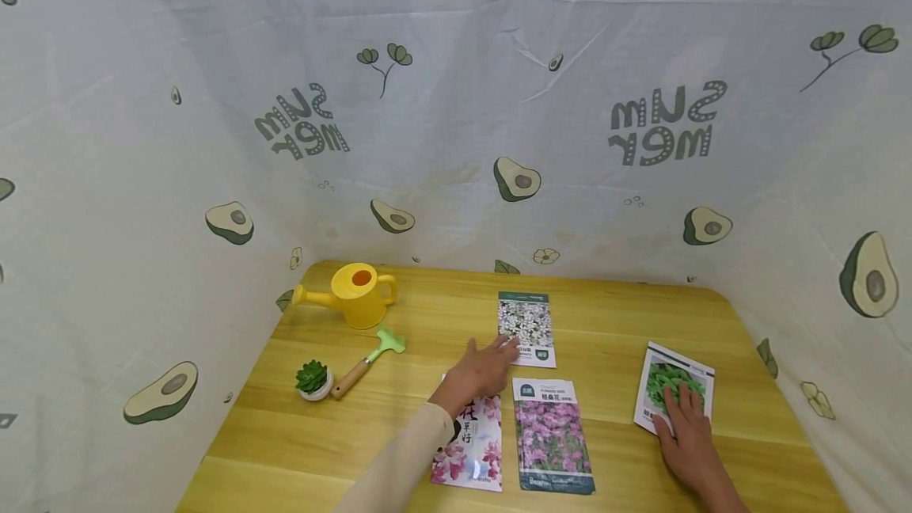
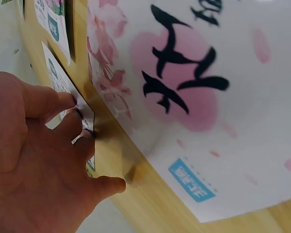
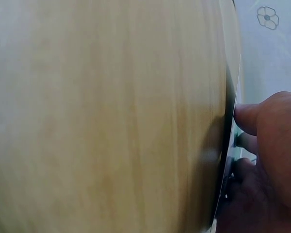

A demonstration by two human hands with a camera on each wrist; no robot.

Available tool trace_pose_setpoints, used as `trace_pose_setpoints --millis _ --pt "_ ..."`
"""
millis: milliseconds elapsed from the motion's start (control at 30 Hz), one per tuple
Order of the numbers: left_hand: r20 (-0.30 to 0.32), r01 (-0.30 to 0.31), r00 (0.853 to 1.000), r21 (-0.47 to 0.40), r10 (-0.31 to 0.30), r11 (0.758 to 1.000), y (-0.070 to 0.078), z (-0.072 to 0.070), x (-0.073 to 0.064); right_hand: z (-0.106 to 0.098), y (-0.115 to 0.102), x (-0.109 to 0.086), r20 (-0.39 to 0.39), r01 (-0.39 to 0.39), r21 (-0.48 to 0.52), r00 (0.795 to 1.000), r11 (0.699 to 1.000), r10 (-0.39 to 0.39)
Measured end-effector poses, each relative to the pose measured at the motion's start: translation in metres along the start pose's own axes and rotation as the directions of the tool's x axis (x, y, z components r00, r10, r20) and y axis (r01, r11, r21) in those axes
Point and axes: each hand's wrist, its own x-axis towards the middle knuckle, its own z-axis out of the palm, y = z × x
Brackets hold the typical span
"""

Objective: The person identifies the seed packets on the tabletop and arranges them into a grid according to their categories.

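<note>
Fingers spread, left hand (image 1: 484,370) touches white-flower packet (image 1: 526,321) toward the table's (image 1: 449,299) rear edge; right hand (image 1: 687,435) lies on leaf packet (image 1: 661,370) near right edge, presumably steadying both.

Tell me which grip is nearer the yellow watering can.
Left. The left grip, touching the white-flower packet, is to the right of the watering can; the right grip, on the green-leaf packet, is much farther right.

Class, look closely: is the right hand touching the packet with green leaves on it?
Touching. The right wrist view shows the packet nearly edge-on; the thumb tip of the right hand meets it with no visible gap.
</note>
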Motion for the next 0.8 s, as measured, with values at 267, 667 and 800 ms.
trace_pose_setpoints --millis 267,667,800 --pt "-0.003 0.029 1.000 -0.028 -0.030 0.999 -0.008 0.001 -0.006 -0.001 -0.006 -0.001 -0.024 0.017 0.006 1.000 1.000 -0.016" --pt "-0.034 0.042 0.998 -0.114 -0.047 0.993 -0.024 0.002 -0.016 0.002 -0.001 0.000 -0.002 -0.014 0.009 1.000 1.000 0.014" --pt "-0.038 0.054 0.997 -0.148 -0.060 0.988 -0.030 0.001 -0.020 -0.001 -0.005 0.001 0.008 -0.009 0.003 1.000 1.000 0.009"
